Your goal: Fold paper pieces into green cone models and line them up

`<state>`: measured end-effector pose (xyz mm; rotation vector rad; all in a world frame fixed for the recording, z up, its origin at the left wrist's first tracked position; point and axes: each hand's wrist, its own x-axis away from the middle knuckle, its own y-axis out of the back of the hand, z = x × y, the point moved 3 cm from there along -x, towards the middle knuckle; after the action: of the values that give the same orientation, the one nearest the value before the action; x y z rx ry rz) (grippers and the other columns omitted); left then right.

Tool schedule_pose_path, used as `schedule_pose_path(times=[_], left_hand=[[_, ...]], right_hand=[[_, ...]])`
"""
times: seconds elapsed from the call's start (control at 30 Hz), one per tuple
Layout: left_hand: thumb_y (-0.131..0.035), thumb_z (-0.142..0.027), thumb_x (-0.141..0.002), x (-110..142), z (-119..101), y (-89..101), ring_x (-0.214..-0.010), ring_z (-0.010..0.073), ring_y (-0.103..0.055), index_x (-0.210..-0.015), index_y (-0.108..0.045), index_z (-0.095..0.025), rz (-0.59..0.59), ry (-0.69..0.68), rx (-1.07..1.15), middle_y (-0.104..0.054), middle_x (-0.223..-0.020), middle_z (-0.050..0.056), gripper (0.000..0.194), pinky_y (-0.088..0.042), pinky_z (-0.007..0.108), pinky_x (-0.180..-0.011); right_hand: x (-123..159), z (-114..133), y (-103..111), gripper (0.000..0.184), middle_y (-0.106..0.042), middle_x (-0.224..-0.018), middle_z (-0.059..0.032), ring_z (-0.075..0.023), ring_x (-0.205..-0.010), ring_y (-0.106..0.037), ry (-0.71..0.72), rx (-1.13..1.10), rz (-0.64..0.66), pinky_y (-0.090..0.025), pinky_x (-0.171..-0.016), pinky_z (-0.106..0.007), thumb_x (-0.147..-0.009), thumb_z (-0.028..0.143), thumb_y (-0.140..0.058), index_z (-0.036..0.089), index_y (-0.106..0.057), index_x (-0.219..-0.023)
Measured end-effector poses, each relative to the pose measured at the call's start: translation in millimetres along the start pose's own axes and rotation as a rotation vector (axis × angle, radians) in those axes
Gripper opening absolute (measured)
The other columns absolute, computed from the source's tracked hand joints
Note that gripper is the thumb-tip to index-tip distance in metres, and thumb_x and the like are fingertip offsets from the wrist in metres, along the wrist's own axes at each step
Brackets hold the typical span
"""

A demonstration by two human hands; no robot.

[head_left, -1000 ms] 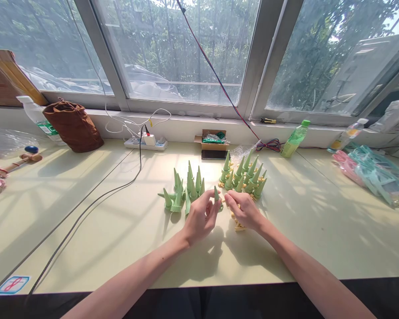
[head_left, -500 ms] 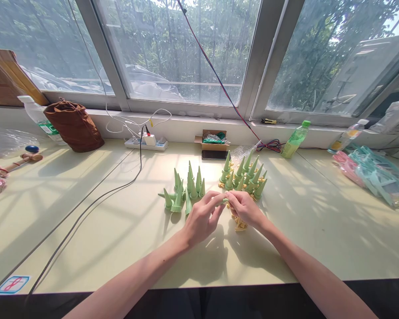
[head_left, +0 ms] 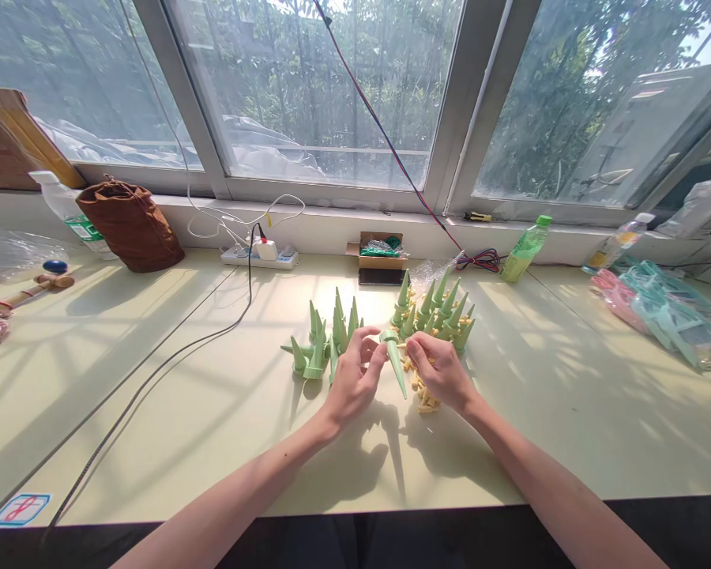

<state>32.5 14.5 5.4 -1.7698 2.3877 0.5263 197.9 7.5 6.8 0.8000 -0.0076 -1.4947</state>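
A green plastic spike [head_left: 396, 367] is pinched by its collar between the fingers of my left hand [head_left: 355, 379], with its tip pointing down and slightly right. My right hand [head_left: 442, 367] is closed just right of it. A bit of yellow shows at its fingertips, probably a small yellow plastic piece, mostly hidden. Left of my hands stands a group of green spikes [head_left: 316, 356], one of them lying on its side. Behind my right hand is a second group of spikes [head_left: 450, 304] with yellow pieces on them. Loose yellow pieces [head_left: 428, 399] lie beneath my right hand.
A small cardboard box [head_left: 382, 259] and a dark phone [head_left: 384, 276] are at the back. A power strip [head_left: 259, 258] feeds a black cable [head_left: 213, 336] across the left. A green bottle [head_left: 526, 249] and bagged items [head_left: 667, 308] lie right; a brown pouch [head_left: 131, 225] sits left.
The green spike in my left hand has swung round, so its length now points down toward me. My hands have drawn slightly apart.
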Motion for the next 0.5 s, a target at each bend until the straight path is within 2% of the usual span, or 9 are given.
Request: schedule_pose_path(times=[0.2,0.5], left_hand=[[-0.05,-0.041,-0.094,-0.1,-0.1,-0.4,-0.057,0.0085,-0.05,-0.121,-0.047,-0.022,0.046,-0.006,0.042,-0.048,-0.075,-0.003,0.033,-0.041,0.017,-0.047],[-0.053,-0.032,-0.093,1.4,0.3,0.7,-0.06,0.0074,-0.053,-0.121,-0.046,-0.021,0.056,-0.088,-0.085,-0.053,-0.093,0.003,0.031,-0.049,0.019,-0.051]], right_hand=[[0.7,3.0,-3.1,0.037,-0.042,-0.06,0.0027,-0.0112,-0.053,-0.037,0.034,0.046,0.032,-0.031,-0.053,-0.026,-0.099,0.037,-0.04,0.02,-0.041,-0.067],[2.2,-5.7,-6.4,0.04,-0.037,-0.053,0.0048,-0.0106,-0.047,-0.036,-0.074,-0.044,0.07,-0.029,-0.046,-0.024,-0.1,0.042,-0.038,0.022,-0.035,-0.065]])
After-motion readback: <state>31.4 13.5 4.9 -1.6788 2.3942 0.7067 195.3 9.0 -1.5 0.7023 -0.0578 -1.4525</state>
